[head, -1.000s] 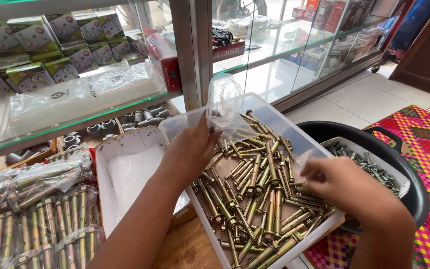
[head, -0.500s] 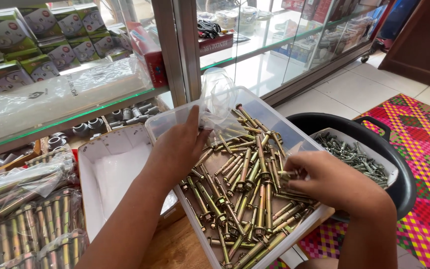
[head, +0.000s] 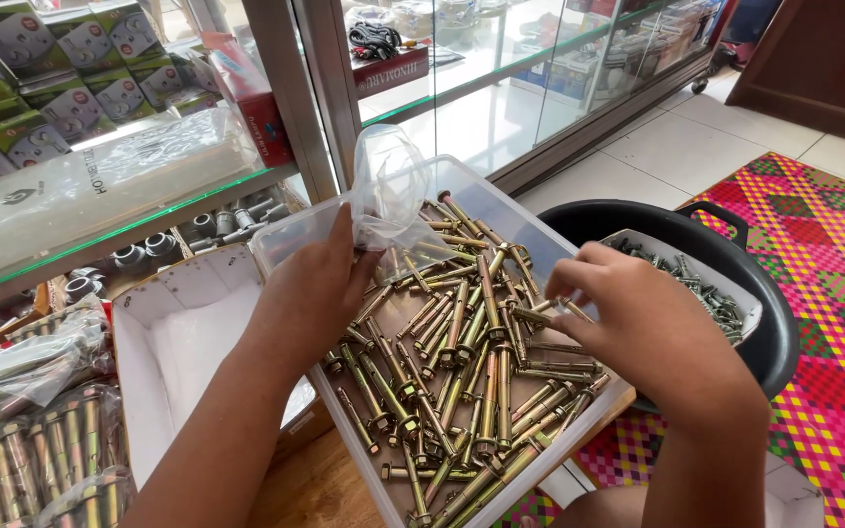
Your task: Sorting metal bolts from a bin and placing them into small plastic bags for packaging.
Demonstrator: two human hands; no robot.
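A clear plastic tray (head: pixel 501 207) in front of me holds several brass-coloured anchor bolts (head: pixel 452 376). At the tray's near-left side, my left hand (head: pixel 310 293) grips the bottom of an open clear plastic bag (head: pixel 388 191) that stands up above the bolts. Over the tray's right edge, my right hand (head: pixel 633 318) pinches one bolt (head: pixel 530 315) between its fingertips.
A black basin (head: pixel 755 293) to the right holds a white tray of darker screws (head: pixel 701 284). A white cardboard box (head: pixel 178 332) sits to the left, with bagged bolts (head: pixel 22 460) beyond it. Glass display shelves (head: pixel 100 225) with boxed goods stand behind. A colourful woven mat (head: pixel 833 323) covers the floor.
The view has shifted slightly. My left hand has lifted the plastic bag more upright. My right hand has moved left over the bolts and taken one up.
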